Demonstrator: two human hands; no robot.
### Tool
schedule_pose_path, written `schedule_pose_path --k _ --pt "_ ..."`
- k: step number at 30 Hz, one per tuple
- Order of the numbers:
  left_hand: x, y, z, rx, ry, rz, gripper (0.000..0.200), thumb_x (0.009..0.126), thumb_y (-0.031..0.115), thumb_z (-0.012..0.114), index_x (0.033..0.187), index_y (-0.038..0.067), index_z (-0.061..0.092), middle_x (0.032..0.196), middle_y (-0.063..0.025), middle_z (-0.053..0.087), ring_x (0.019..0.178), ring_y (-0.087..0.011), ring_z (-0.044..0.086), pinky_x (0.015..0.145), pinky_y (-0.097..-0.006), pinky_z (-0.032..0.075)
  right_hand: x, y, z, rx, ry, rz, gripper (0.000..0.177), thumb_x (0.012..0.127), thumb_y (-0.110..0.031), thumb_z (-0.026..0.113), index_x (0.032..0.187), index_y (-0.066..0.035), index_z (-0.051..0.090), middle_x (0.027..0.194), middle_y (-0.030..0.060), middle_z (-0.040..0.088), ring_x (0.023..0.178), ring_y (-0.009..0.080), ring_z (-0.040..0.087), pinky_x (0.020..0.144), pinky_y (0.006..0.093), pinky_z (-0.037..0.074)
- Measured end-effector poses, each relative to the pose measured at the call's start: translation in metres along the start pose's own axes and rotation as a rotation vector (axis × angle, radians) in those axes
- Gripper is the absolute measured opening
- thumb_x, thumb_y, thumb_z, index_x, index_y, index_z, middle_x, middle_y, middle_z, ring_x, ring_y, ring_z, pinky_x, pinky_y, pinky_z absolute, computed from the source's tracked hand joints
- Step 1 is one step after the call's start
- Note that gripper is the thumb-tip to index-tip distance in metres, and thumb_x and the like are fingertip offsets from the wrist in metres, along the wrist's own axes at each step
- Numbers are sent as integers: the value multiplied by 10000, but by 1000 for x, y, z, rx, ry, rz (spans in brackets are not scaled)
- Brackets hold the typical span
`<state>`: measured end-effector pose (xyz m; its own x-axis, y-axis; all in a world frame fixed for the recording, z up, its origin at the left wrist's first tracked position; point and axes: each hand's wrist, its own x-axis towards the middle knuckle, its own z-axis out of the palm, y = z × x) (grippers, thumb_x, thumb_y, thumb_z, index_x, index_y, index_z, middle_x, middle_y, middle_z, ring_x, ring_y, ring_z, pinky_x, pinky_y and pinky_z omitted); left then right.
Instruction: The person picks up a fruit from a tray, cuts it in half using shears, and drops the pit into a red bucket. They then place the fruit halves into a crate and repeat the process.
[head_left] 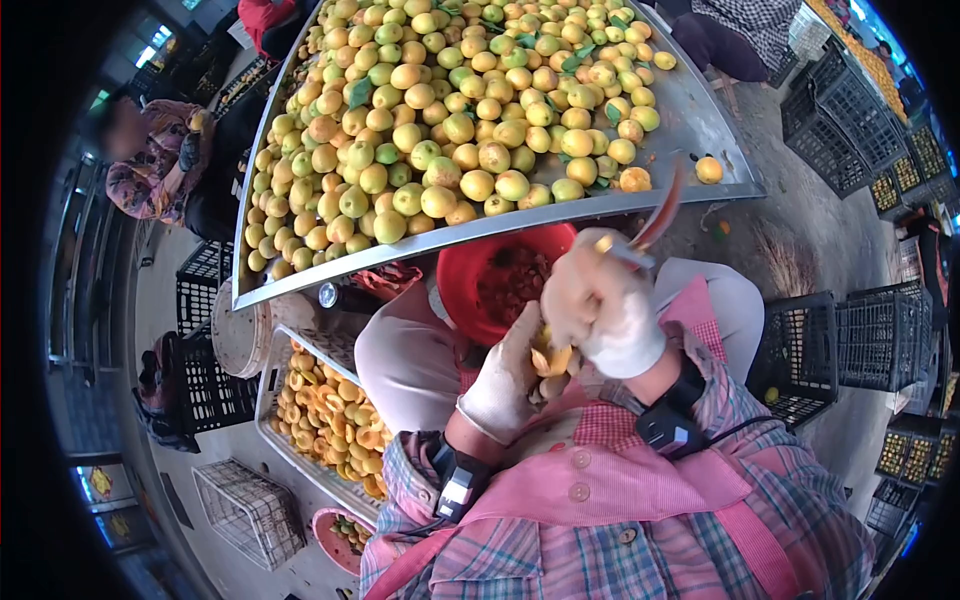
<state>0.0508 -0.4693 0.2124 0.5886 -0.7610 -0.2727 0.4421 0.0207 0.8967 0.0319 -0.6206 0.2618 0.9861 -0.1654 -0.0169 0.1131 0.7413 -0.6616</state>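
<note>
The gloved right hand (pixel 600 312) is closed in a tight fist around a knife (pixel 655 222), whose blade points up and away from the body. Just below and beside it, the gloved left hand (pixel 505 385) curls its fingers around a cut yellow fruit (pixel 551 361), which sits between the two hands, touching both gloves, over the person's lap. A black band (pixel 668 422) is strapped on each wrist. Just beyond the hands stands a red bucket (pixel 470 272) with dark pits inside. Past it, a metal table (pixel 700 110) is heaped with whole yellow-green fruit. To the left, a tray (pixel 272 385) holds orange halves
</note>
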Motion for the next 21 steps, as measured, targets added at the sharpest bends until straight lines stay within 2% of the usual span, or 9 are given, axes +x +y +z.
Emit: schedule_pose_path --k 1,2,3,5,8,11,13,18,21 --pt "5 8 -8 -488 -42 -321 468 1023 461 343 1039 56 578 789 -27 603 557 -93 484 503 -211 378 2 -12 2 -104 69 -72 374 971 -247 474 633 -106 392 493 5 394 379 154 392 375 295 320" --pt "9 10 -12 -306 -38 -211 626 974 624 329 1047 58 587 805 -31 611 560 -81 494 448 -195 370 3 -19 7 -224 162 -33 382 976 -265 475 640 -96 412 493 5 391 373 148 388 369 289 320" --pt "10 11 -11 -303 -30 -204 626 974 624 329 1047 58 587 805 -31 611 560 -81 494 448 -195 370 3 -23 9 -344 257 6 391 982 -282 477 646 -87 431 494 5 388 367 141 383 362 283 319" --pt "13 19 1 -50 381 83 507 1043 463 280 1000 66 593 782 -24 602 592 -73 496 509 -204 378 4 -14 0 -388 278 50 330 979 -292 500 765 -45 549 516 17 426 356 123 398 356 265 329" --pt "23 9 -9 226 450 390 350 1049 280 337 998 29 576 813 -82 594 673 -148 555 596 -287 463 2 20 -6 -524 304 304 210 936 -215 610 1070 -54 612 622 23 551 327 107 435 303 238 316" --pt "24 11 -2 424 591 581 175 1007 149 445 1003 32 575 815 -143 594 709 -246 600 637 -343 490 2 55 -21 -623 227 24 224 934 -132 571 1142 -57 601 915 26 637 743 94 606 655 233 497" --pt "30 3 1 391 689 630 158 979 163 492 1007 34 580 852 -184 617 779 -341 627 678 -397 497 5 66 -36 -621 157 8 256 923 -89 532 1167 -46 596 996 27 635 941 97 572 814 239 468" --pt "19 2 -5 367 776 553 171 961 189 514 1010 38 577 871 -190 643 834 -373 629 727 -428 490 4 65 -26 -354 209 301 366 872 -28 501 1233 -43 563 1014 37 629 882 137 614 746 262 508" --pt "12 -5 -22 209 825 495 198 982 206 488 1008 27 567 855 -162 633 795 -327 625 711 -399 492 5 58 -6 -433 68 368 414 852 -64 554 1265 -38 529 882 66 630 638 144 608 524 264 493"
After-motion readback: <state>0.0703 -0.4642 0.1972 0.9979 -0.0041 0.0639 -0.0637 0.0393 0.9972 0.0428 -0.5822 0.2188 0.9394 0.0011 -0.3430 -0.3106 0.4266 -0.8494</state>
